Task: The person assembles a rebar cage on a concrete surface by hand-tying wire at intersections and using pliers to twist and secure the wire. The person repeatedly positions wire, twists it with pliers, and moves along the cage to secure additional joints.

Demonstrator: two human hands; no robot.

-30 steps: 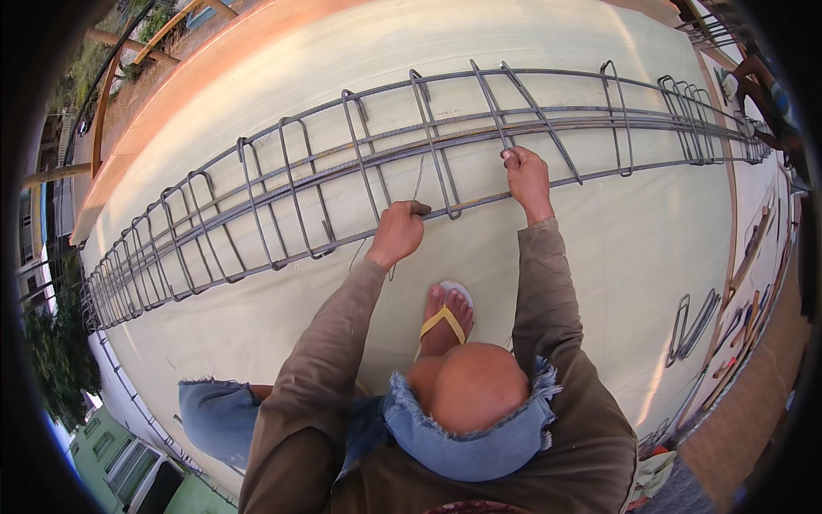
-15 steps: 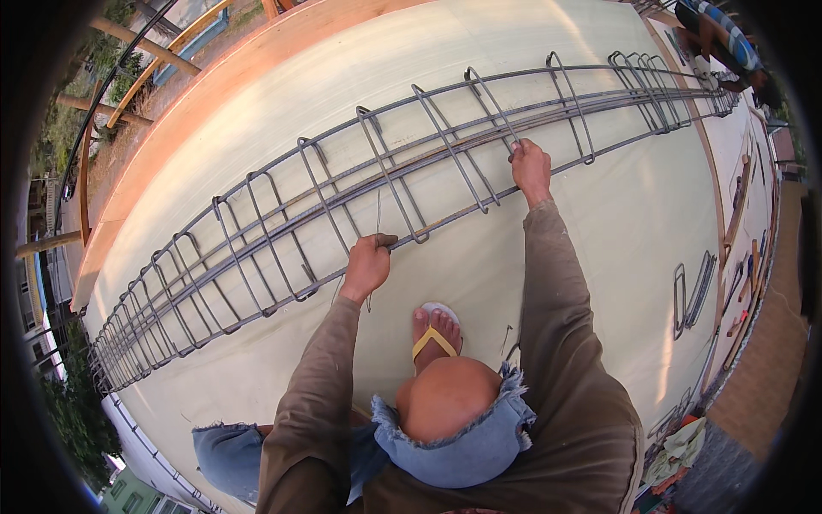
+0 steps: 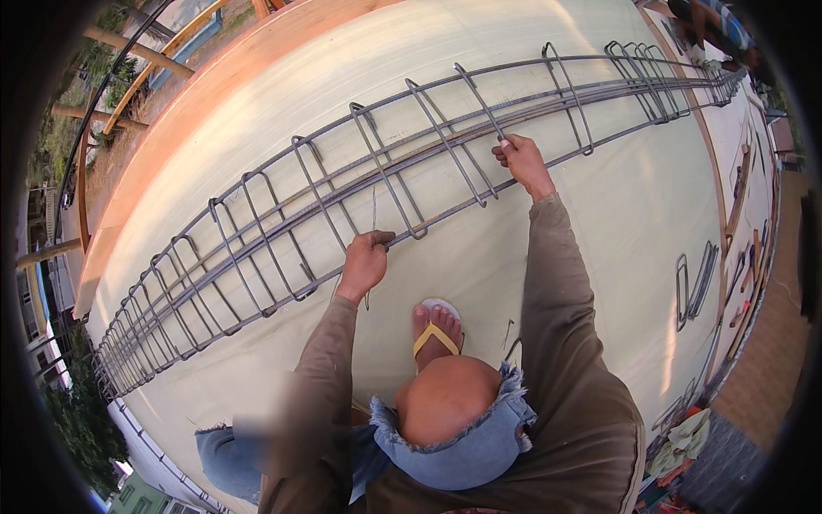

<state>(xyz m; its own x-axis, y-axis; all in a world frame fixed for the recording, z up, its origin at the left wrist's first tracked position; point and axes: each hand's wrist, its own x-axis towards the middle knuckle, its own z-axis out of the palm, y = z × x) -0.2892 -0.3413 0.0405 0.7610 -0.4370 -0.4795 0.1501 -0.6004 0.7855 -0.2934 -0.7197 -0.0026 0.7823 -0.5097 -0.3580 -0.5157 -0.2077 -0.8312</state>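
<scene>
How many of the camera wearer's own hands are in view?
2: the left hand at the lower long steel bar, the right hand closed around one side of a bent steel stirrup.

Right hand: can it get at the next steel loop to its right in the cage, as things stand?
Probably yes: nothing seems to block the gap between the right hand and the next loop. But it looks closed on another loop, so it would likely need to let go first.

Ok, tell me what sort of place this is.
Likely an outdoor building site: a long rebar cage stretches across a pale surface, with loose bent steel loops at the right and wooden poles beyond.
</scene>
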